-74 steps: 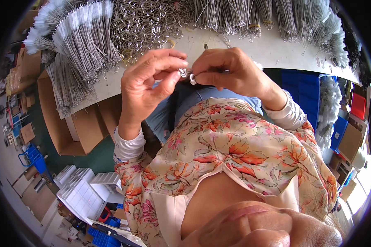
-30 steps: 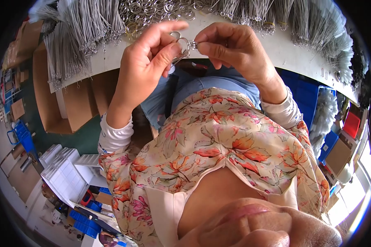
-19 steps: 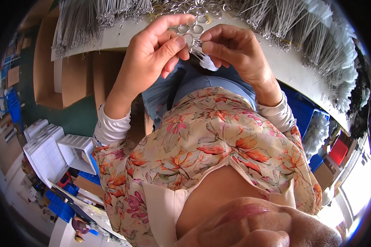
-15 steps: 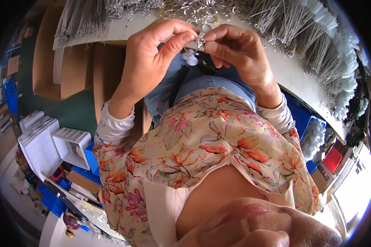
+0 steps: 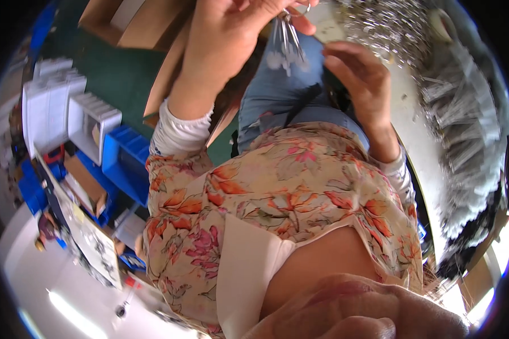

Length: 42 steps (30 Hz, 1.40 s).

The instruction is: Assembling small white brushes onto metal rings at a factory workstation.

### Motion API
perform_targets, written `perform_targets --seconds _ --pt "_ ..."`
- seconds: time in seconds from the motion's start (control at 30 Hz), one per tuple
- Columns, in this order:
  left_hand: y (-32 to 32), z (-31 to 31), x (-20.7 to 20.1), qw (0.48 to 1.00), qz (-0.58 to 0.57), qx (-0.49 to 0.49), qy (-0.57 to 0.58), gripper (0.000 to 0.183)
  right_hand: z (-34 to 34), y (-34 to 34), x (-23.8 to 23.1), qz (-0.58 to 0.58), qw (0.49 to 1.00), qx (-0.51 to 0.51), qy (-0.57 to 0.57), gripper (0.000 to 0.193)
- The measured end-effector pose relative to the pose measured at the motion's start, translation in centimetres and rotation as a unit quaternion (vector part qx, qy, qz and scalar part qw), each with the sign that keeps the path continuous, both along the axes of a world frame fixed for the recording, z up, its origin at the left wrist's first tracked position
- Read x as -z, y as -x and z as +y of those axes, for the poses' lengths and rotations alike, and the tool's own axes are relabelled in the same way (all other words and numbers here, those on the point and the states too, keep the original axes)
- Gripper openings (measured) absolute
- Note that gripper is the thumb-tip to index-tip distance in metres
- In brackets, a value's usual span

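Observation:
Near the top edge, my left hand is closed on a metal split ring. From the ring hangs a small bunch of thin wire brushes, with pale, blurred ends pointing down over my jeans. To the right and a little lower, my right hand is apart from the bunch, its fingers loosely curved with nothing visible in them. Part of the left hand is cut off by the top of the picture.
On the white table at right lie a heap of shiny metal rings and large bundles of thin wire brushes. Cardboard boxes stand at left. White crates and blue bins are farther left.
My hands have come apart; both were at the ring together. The left has moved up with the ring and hanging brushes, the right down and rightward. The view has turned toward the table's right side.

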<state>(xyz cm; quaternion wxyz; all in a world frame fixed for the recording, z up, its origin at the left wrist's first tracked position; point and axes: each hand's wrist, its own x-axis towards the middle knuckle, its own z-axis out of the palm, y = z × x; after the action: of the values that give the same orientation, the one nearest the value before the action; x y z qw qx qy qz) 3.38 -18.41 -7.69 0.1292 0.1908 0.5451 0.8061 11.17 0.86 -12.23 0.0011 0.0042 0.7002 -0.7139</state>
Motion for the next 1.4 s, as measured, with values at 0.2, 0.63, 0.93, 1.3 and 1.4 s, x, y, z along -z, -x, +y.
perform_targets --seconds 0.2,0.63,0.93,1.3,1.4 --pt "0.8 -5.1 3.5 0.944 0.108 0.029 0.309 0.017 1.7 -2.0 1.7 -0.090 0.995 0.001 -0.035 0.017" --pt "-16.0 -24.1 42.8 0.637 0.007 0.058 0.768 0.031 -1.5 -0.8 3.0 -0.186 0.978 -0.094 0.001 0.013" --pt "2.2 -14.7 21.3 0.793 0.025 -0.331 0.510 0.018 3.5 1.5 2.1 -0.114 0.985 -0.116 -0.055 0.010" --pt "30.2 17.1 -7.0 0.806 0.415 -0.053 0.419 0.024 18.7 1.8 -8.0 0.049 0.994 0.085 -0.050 0.013" --pt "38.0 22.6 -5.5 0.638 0.435 -0.024 0.635 0.032 23.5 1.8 -10.8 0.068 0.973 0.142 -0.170 0.013"
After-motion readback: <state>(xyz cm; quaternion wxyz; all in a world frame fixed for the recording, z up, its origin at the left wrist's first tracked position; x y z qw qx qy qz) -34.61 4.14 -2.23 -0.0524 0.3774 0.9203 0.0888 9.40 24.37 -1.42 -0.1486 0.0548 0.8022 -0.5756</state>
